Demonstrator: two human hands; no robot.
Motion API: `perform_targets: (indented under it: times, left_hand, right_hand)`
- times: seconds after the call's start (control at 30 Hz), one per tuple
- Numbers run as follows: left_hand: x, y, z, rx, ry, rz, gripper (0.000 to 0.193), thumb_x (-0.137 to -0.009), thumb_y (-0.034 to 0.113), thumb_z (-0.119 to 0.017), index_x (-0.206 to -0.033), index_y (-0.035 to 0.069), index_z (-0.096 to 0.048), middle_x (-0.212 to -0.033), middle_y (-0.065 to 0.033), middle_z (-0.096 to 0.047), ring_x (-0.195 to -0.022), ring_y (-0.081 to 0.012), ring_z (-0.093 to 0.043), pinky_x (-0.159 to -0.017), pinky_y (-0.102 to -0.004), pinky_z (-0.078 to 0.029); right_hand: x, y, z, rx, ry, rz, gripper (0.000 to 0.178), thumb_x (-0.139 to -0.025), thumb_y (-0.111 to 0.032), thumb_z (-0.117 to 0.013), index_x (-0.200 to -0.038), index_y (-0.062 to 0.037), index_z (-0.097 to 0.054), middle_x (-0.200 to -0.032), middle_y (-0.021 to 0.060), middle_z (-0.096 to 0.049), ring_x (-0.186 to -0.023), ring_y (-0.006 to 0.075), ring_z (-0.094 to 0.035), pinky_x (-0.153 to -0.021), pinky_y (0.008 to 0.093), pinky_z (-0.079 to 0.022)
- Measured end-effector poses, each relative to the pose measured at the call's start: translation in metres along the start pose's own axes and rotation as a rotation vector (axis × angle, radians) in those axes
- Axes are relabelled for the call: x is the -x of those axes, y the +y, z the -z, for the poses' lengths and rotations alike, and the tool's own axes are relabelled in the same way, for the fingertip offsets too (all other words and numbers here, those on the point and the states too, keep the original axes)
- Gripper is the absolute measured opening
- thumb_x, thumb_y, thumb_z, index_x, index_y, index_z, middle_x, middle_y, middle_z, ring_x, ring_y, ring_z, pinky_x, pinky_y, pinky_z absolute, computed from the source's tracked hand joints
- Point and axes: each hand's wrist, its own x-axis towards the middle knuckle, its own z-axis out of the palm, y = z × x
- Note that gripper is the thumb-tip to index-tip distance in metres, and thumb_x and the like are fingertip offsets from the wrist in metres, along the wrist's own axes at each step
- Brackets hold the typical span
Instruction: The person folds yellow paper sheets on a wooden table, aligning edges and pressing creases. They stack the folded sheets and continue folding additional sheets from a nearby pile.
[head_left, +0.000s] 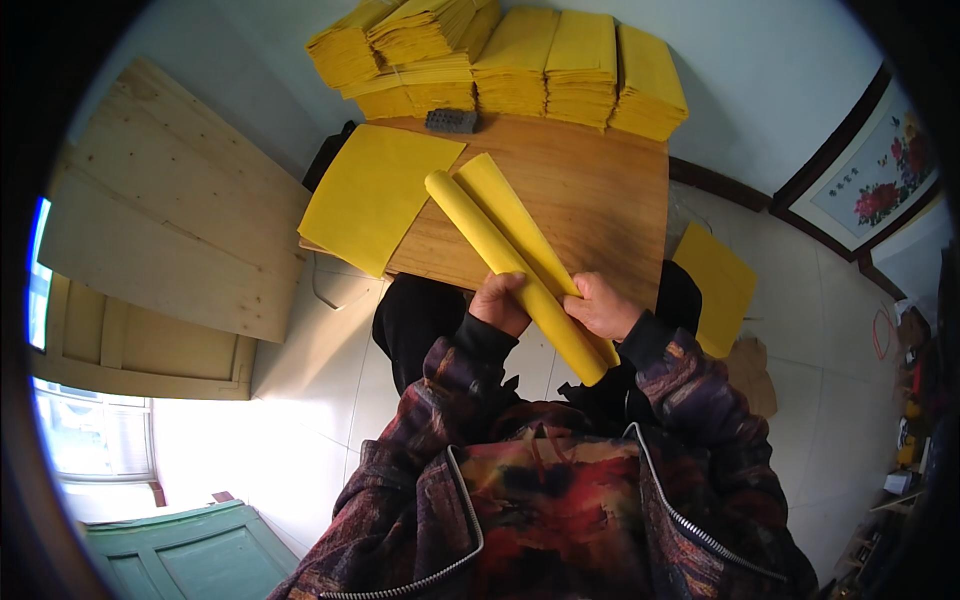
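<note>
A yellow paper sheet, partly rolled into a tube [478, 232], slants in front of me over the near edge of the wooden table [610, 200]. Its loose flap stands off along the right side of the roll. My left hand [502, 303] is closed round the roll's left side, thumb on top. On the other side my right hand [606, 306] grips the flap's edge, thumb over it and fingers hidden below. A flat yellow sheet [380, 195] lies on the table's left part, a corner overhanging the front edge.
Several piles of folded yellow paper [580, 75] line the table's back edge, with a dark grey block [452, 121] before them. Wooden boards [170, 200] lean at the left. More yellow sheet [715, 285] lies low at the right. A framed flower picture [870, 175] stands against the wall.
</note>
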Motion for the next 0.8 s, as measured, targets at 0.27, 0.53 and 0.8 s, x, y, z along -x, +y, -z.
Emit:
perform_targets:
  times: [0.27, 0.53, 0.8]
  left_hand:
    - [0.002, 0.011, -0.017, -0.328, 0.012, -0.117, 0.03, -0.082, 0.006, -0.059, -0.111, 0.001, -0.055, -0.099, -0.0121, -0.064, -0.091, -0.0265, -0.064, -0.083, -0.0409, -0.052]
    - [0.006, 0.029, -0.074, -0.718, -0.057, -0.367, 0.022, -0.083, -0.001, -0.063, -0.105, 0.005, -0.06, -0.093, -0.0043, -0.066, -0.083, -0.0159, -0.064, -0.074, -0.031, -0.052]
    - [-0.002, 0.03, -0.112, -0.959, -0.121, -0.41, 0.039, -0.082, -0.002, -0.062, -0.119, 0.005, -0.051, -0.109, -0.0008, -0.059, -0.101, -0.0115, -0.054, -0.09, -0.0266, -0.043]
  right_hand:
    - [0.001, -0.001, -0.013, -0.175, 0.026, 0.2, 0.023, -0.083, -0.007, -0.049, -0.1, 0.004, -0.06, -0.081, 0.0111, -0.066, -0.076, 0.0147, -0.06, -0.07, 0.0313, -0.049]
    - [0.013, -0.075, 0.016, -0.012, 0.187, 0.358, 0.034, -0.083, 0.002, -0.057, -0.116, -0.0009, -0.053, -0.108, 0.0108, -0.062, -0.101, 0.021, -0.061, -0.088, 0.0324, -0.048]
    - [0.044, -0.22, 0.064, 0.523, 0.56, 0.993, 0.033, -0.09, -0.013, -0.057, -0.119, 0.0007, -0.052, -0.119, 0.0163, -0.058, -0.109, 0.0267, -0.057, -0.095, 0.034, -0.043]
